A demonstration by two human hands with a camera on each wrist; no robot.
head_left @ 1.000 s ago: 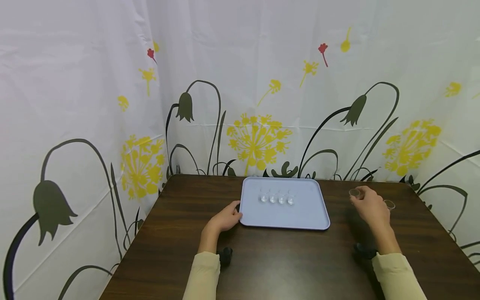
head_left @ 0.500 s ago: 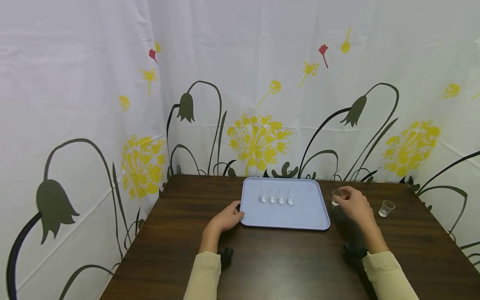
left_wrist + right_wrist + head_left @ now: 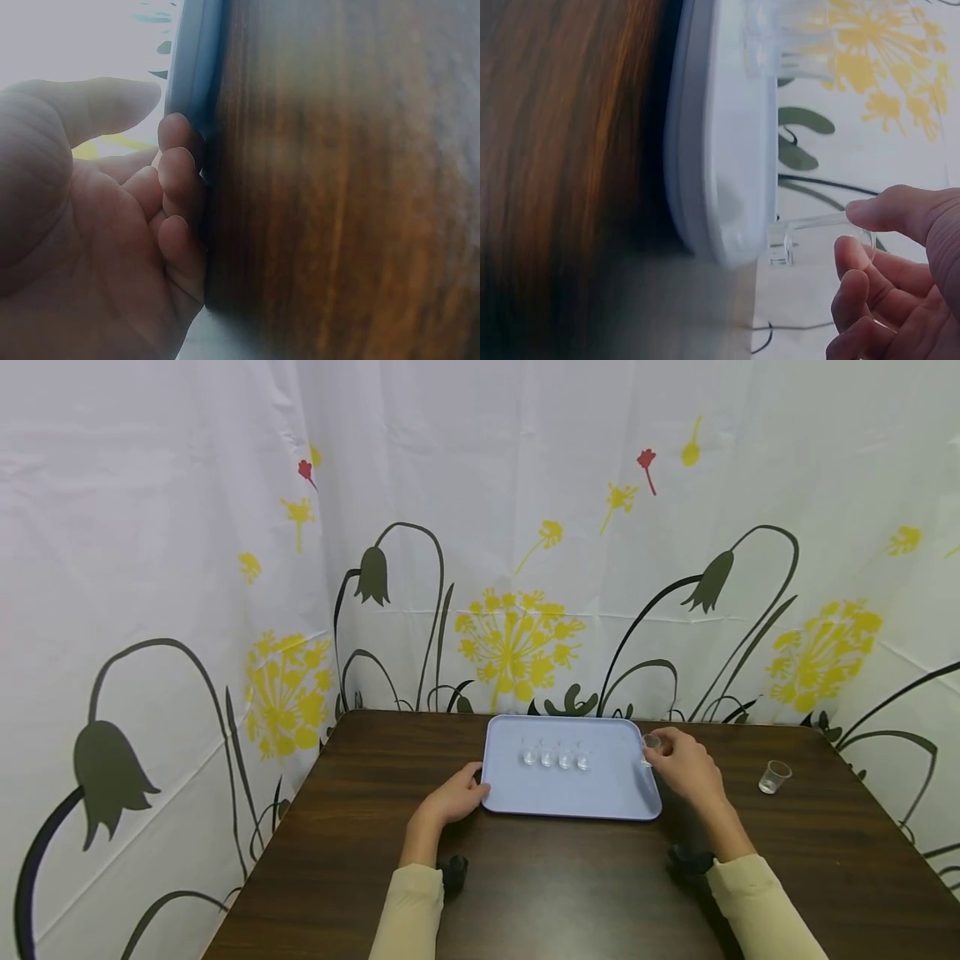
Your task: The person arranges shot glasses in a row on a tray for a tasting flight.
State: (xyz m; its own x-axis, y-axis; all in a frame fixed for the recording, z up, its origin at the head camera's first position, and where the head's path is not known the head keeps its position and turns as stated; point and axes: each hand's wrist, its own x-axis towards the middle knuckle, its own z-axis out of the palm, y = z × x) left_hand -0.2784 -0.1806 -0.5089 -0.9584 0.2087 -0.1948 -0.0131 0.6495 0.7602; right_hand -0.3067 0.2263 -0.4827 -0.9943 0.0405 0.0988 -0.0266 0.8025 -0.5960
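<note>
My right hand (image 3: 686, 768) pinches a small clear shot glass (image 3: 651, 745) between thumb and fingers, over the right edge of a pale blue tray (image 3: 615, 793). In the right wrist view the held glass (image 3: 781, 251) is upright, its base near the tray's corner. Several similar shot glasses (image 3: 547, 757) stand in a row on the tray, left of its middle. At the tray's left edge, my left hand (image 3: 456, 797) grips the rim. The left wrist view shows its thumb above the tray's edge (image 3: 196, 67) and its fingers (image 3: 178, 176) curled at it.
One more clear shot glass (image 3: 774, 777) stands on the dark wooden table (image 3: 555, 893), to the right of the tray. A white curtain (image 3: 480, 485) printed with flowers hangs behind the table and along its left side.
My right hand has moved left with the shot glass, from the table on the right to the tray's right edge. My left hand stays at the tray's left rim.
</note>
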